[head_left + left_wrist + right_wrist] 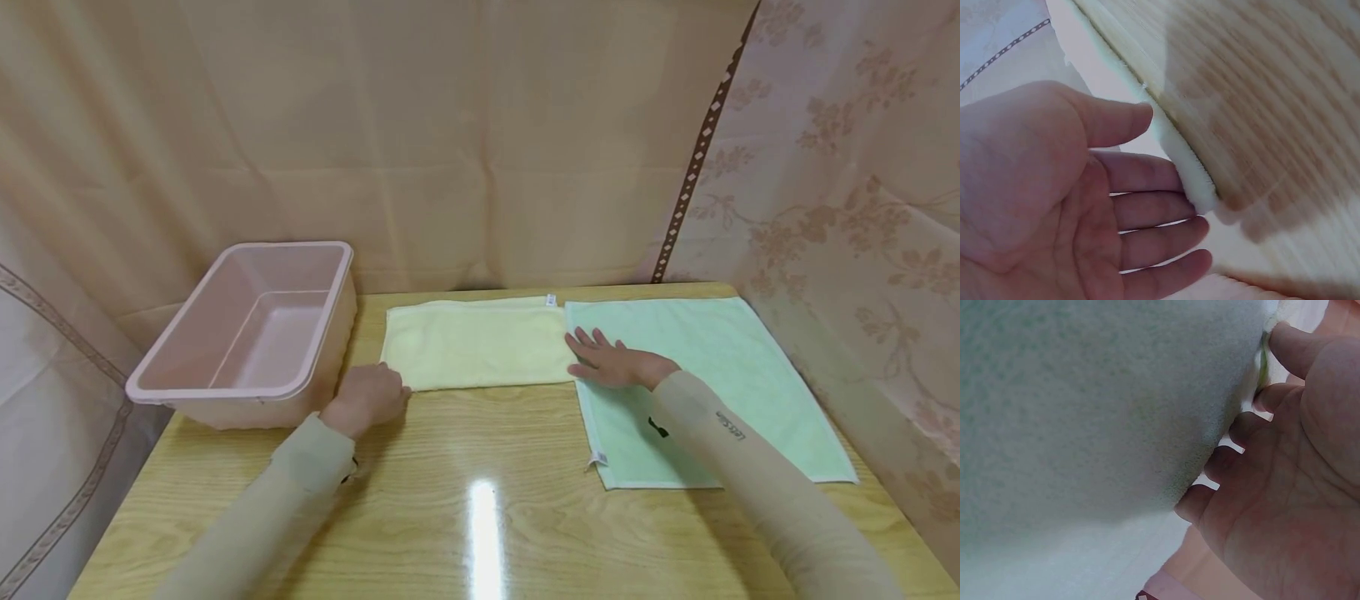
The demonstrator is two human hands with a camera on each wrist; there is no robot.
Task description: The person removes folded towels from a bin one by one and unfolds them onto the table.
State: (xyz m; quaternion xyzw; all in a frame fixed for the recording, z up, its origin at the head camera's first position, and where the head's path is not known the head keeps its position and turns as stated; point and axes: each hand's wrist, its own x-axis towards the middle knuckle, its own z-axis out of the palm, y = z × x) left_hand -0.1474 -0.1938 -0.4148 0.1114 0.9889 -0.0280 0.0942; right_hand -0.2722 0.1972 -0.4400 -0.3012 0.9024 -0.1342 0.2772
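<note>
A pale yellow towel (480,343), folded into a long rectangle, lies flat along the back of the table. At its front left corner is my left hand (366,398). The left wrist view shows the fingers (1150,209) fairly straight against the towel's edge, the thumb apart from them. A mint green towel (738,375) is spread out on the right, its left edge meeting the yellow one. My right hand (617,363) rests where the two meet, fingers spread and palm down. In the right wrist view its fingertips (1222,464) touch the cloth.
On the left of the wooden table (420,517) stands a pink plastic basin (307,385), close beside my left hand. Behind the table hangs a beige curtain (420,150), and a flowered cloth (847,225) covers the right side. Small white labels (598,457) stick out from the towels.
</note>
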